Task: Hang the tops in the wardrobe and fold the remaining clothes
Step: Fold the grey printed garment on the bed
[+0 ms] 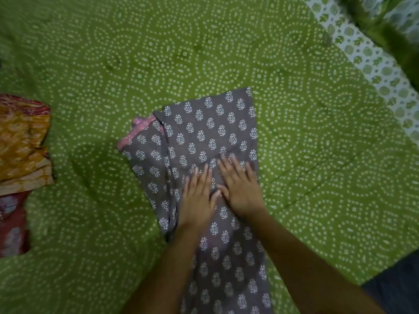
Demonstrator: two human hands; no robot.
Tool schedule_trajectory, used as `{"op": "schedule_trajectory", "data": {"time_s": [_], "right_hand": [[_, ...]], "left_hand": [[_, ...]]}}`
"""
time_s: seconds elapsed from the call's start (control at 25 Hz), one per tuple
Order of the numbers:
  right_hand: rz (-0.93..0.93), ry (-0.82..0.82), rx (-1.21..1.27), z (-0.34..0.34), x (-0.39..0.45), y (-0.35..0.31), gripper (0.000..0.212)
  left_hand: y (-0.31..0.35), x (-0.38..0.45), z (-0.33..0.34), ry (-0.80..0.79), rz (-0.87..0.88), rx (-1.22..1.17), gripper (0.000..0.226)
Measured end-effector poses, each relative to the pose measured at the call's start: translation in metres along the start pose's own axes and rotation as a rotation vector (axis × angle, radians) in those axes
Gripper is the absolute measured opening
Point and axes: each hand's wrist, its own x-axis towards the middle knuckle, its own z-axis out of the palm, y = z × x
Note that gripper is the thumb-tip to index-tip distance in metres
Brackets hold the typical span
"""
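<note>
Grey printed garment (210, 137) lies lengthwise at centre frame on the green bedspread (90, 64), running down to the lower edge; pink-trimmed hem or cuff shows at its left side. Left hand (197, 198) and right hand (240, 189) both flat on the cloth, fingers straight and spread, palms down, thumbs almost touching – pressing, gripping nothing. Looks like a smoothing pass within the fold.

Handling, as I judge it: thin cotton, light, limp, no stiffness; will crease and slide over itself readily. Best taken by pinching both corners of the upper edge, near mid-frame, and drawing it toward the body.

Folded orange and red clothes (22, 143) at the left edge, well apart
</note>
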Motion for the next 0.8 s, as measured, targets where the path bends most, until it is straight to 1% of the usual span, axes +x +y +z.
{"op": "schedule_trajectory", "data": {"time_s": [0.04, 0.08, 0.12, 0.16, 0.2, 0.24, 0.28, 0.32, 0.36, 0.4, 0.44, 0.48, 0.56, 0.6, 0.68, 0.72, 0.76, 0.8], "right_hand": [[0.071, 0.011, -0.069, 0.001, 0.022, 0.020, 0.060], [0.207, 0.073, -0.097, 0.001, 0.040, 0.040, 0.063], [0.361, 0.138, -0.070, -0.005, 0.055, 0.053, 0.065], [0.444, 0.158, -0.052, -0.015, 0.062, 0.057, 0.068], [0.385, 0.157, -0.084, -0.022, 0.063, 0.055, 0.069], [0.178, 0.141, -0.151, -0.021, 0.058, 0.050, 0.069], [-0.142, 0.071, -0.229, -0.014, 0.046, 0.044, 0.068], [-0.466, -0.012, -0.309, -0.008, 0.038, 0.041, 0.065], [-0.693, -0.075, -0.353, -0.006, 0.043, 0.046, 0.063], [-0.805, -0.110, -0.363, -0.011, 0.061, 0.056, 0.060], [-0.795, -0.101, -0.374, -0.016, 0.085, 0.065, 0.058], [-0.705, -0.069, -0.396, -0.023, 0.110, 0.072, 0.058], [-0.419, -0.002, -0.396, -0.040, 0.151, 0.083, 0.060], [-0.231, 0.042, -0.364, -0.047, 0.162, 0.087, 0.064], [0.183, 0.130, -0.146, -0.054, 0.168, 0.078, 0.065], [0.349, 0.181, -0.033, -0.051, 0.161, 0.062, 0.064], [0.447, 0.220, 0.061, -0.048, 0.146, 0.037, 0.063], [0.466, 0.234, 0.116, -0.035, 0.122, 0.014, 0.061]], "left_hand": [[-0.016, 0.022, 0.002, 0.047, -0.024, 0.061, 0.068], [-0.028, 0.040, -0.002, 0.117, -0.127, 0.072, 0.072], [-0.035, 0.052, -0.010, 0.193, -0.261, 0.029, 0.075], [-0.032, 0.056, -0.018, 0.216, -0.332, 0.004, 0.078], [-0.025, 0.054, -0.021, 0.208, -0.290, 0.063, 0.079], [-0.020, 0.044, -0.015, 0.173, -0.110, 0.139, 0.080], [-0.016, 0.025, -0.004, 0.086, 0.161, 0.230, 0.081], [-0.022, 0.010, 0.004, 0.020, 0.392, 0.297, 0.082], [-0.037, 0.010, 0.006, -0.024, 0.519, 0.341, 0.081], [-0.052, 0.025, 0.002, -0.022, 0.551, 0.344, 0.079], [-0.064, 0.048, -0.007, 0.004, 0.495, 0.377, 0.077], [-0.071, 0.073, -0.019, 0.043, 0.405, 0.399, 0.076], [-0.072, 0.126, -0.048, 0.148, 0.211, 0.393, 0.076], [-0.069, 0.149, -0.062, 0.178, 0.079, 0.349, 0.077], [-0.054, 0.172, -0.079, 0.230, -0.136, 0.222, 0.076], [-0.043, 0.169, -0.078, 0.256, -0.191, 0.190, 0.073], [-0.030, 0.158, -0.074, 0.273, -0.199, 0.187, 0.069], [-0.017, 0.137, -0.062, 0.281, -0.170, 0.208, 0.065]]}}
